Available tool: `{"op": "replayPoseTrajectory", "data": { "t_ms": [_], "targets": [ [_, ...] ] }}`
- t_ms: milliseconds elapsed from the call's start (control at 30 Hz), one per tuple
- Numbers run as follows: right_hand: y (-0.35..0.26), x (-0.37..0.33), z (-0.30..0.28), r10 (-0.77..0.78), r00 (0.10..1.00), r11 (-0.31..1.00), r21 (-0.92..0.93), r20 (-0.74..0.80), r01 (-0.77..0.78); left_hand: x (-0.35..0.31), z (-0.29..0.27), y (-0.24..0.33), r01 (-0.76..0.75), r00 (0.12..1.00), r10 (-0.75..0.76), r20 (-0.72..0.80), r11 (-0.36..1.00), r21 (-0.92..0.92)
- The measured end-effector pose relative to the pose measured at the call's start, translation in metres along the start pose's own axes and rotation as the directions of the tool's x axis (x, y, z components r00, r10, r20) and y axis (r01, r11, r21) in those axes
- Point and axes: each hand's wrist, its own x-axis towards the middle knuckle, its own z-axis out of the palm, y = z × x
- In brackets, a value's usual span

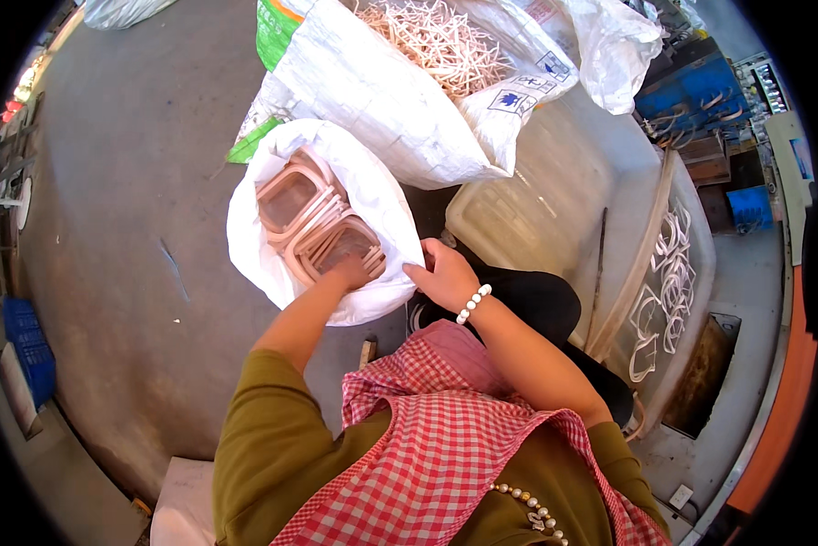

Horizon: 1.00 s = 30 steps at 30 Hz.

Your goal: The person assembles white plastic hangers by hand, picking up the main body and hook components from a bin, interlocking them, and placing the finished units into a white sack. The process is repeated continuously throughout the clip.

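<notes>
A white woven bag (252, 218) stands with its mouth open, holding several pale pink frames (290, 197) shaped like rounded squares and nested in two stacks. My left hand (347, 271) reaches over the near rim into the bag. Its fingers are curled at the edge of the nearer stack, and their tips are partly hidden among the frames. At the bag's right side, my right hand (445, 276) pinches the rim between thumb and fingers. A white beaded bracelet (474, 304) circles that wrist.
Beyond the bag, a larger white sack (372, 100) holds thin pale strips (441, 45). A big translucent tub (527, 196) sits to the right, with white loops (671, 273) near its outer side. Blue machinery (696, 91) stands at far right, a blue crate (28, 350) at far left.
</notes>
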Motion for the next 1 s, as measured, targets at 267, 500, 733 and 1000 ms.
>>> {"op": "replayPoseTrajectory", "data": {
  "t_ms": [267, 500, 733, 1000],
  "targets": [
    [-0.010, 0.006, 0.003, -0.002, 1.000, 0.999, 0.037, -0.022, 0.003, -0.119, -0.134, 0.011, 0.031, 0.518, 0.235, -0.822, 0.956, 0.292],
    [0.003, 0.024, -0.013, -0.134, 0.991, 0.983, -0.128, 0.010, 0.134, -0.121, -0.161, -0.055, 0.287, 0.478, -0.332, -0.814, 0.934, -0.213],
    [0.094, -0.030, -0.228, -0.220, 0.869, 0.966, -0.226, -0.443, 0.129, -0.145, -0.247, 0.067, 0.335, 0.360, 0.233, -0.903, 0.871, 0.359],
    [0.421, -0.159, -0.233, 0.623, 0.667, 0.589, -0.316, -0.408, -0.744, -0.130, -0.112, 0.379, -0.786, 0.371, 0.797, -0.477, 0.543, 0.295]
  ]
}}
